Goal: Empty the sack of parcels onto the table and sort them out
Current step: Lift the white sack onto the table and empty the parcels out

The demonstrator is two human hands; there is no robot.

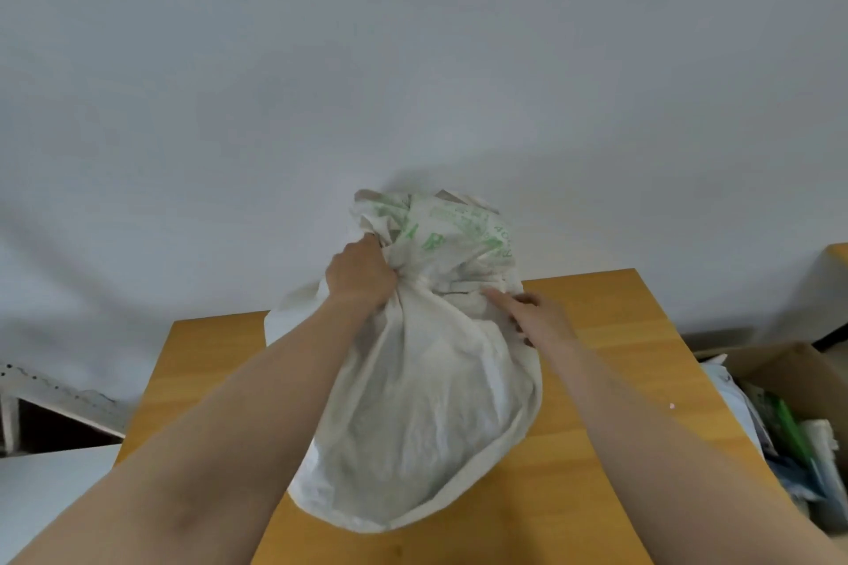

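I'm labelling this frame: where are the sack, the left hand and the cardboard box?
sack (422,417): head view, on its bulging white body.
left hand (362,275): head view, on the back of the hand gripping the sack's neck.
cardboard box (787,367): head view, on its brown flap at right.

Sack (422,404) stood on table (619,335), mid-surface, bulging end toward person, gathered neck toward far edge. Left hand (362,275) gripped neck from left. Right hand (537,317) touched sack's right side just below neck, forefinger stretched onto it. Wall (413,60) rose behind table. Open box (789,372) sat right of table, lower than tabletop, packets (780,427) inside. Slanted frame (46,395) lay left of table, flat surface (46,486) before it.
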